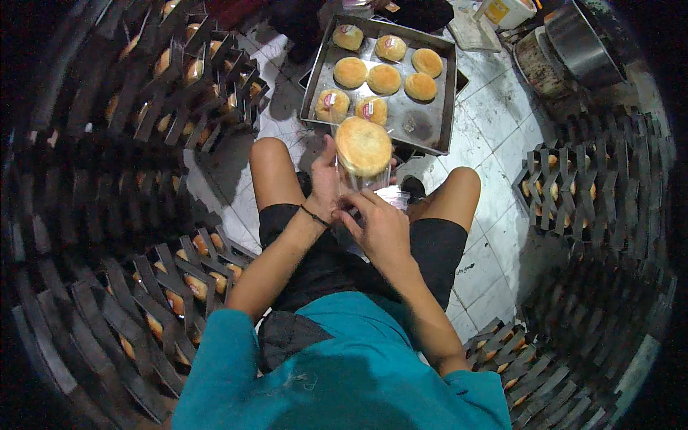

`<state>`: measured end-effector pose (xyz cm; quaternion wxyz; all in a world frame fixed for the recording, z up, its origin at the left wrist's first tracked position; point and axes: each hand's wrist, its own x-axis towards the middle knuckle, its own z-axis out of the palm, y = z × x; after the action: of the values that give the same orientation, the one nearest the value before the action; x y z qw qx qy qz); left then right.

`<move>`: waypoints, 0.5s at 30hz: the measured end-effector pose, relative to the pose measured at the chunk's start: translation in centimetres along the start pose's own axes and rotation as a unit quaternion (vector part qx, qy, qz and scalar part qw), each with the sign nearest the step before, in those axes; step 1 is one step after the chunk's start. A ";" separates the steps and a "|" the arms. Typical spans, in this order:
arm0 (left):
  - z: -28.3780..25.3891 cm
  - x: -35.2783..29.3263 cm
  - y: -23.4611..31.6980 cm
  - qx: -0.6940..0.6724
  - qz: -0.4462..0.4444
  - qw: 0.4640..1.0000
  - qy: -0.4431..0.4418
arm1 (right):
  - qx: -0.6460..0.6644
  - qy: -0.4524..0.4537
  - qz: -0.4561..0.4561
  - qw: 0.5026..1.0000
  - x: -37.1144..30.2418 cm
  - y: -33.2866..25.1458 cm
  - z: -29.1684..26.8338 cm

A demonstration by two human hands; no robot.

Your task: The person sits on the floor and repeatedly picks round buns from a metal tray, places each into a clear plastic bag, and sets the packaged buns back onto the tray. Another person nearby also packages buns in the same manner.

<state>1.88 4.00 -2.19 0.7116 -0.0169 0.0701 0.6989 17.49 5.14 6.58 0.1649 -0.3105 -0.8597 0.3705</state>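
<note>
A round golden bun (363,147) sits in a clear plastic bag (352,184) in front of me, above the near edge of a metal tray. My left hand (325,183) is closed around the bag from the left and supports the bun; some of its fingers are hidden behind. Close to my left wrist, my right hand (380,226) has its fingers bent and closed on the bag's near end. In the tray (438,118) lie several more buns (384,79). Some, such as the bun (332,104) at the tray's near left, are wrapped in clear plastic with a red label.
Stacked dark metal trays holding buns stand to my left (172,287) and right (566,186). At the far right are a large metal pot (582,46) and a white bucket (507,11). Light tiles (480,265) cover the floor between my knees and the stacks.
</note>
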 end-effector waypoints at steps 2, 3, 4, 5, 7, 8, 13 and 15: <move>-0.1 0.4 0.2 0.008 0.008 1.000 0.001 | 0.081 -0.112 -0.024 0.990 0.1 0.0 -0.8; 0.1 0.6 0.2 -0.006 -0.002 1.000 -0.005 | 0.181 -0.202 -0.068 0.960 -0.2 0.4 -1.7; 0.4 0.8 0.2 -0.011 -0.012 0.999 -0.052 | 0.275 -0.300 -0.103 0.907 -0.7 0.8 -2.5; 1.0 0.6 -0.1 -0.029 0.011 0.999 0.014 | 0.352 -0.354 -0.093 0.861 -1.6 1.3 -3.8; 2.6 0.2 -1.0 -0.055 0.000 0.998 0.041 | 0.410 -0.292 0.048 0.863 -3.8 2.8 -6.0; 3.5 -0.1 -1.7 -0.071 -0.027 0.996 0.043 | 0.368 -0.172 0.203 0.891 -5.0 3.8 -6.5; 6.3 -3.0 -6.5 0.096 -0.257 0.954 0.118 | 0.307 0.123 0.181 0.926 -6.6 10.2 -6.4; 5.7 -2.3 -7.8 0.346 -0.207 0.900 0.167 | 0.386 0.144 0.230 0.881 -7.2 11.4 -5.9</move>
<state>10.07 2.19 3.15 0.7791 0.0995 0.4199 0.4548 30.68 9.66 1.74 0.3039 -0.4614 -0.5193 0.6520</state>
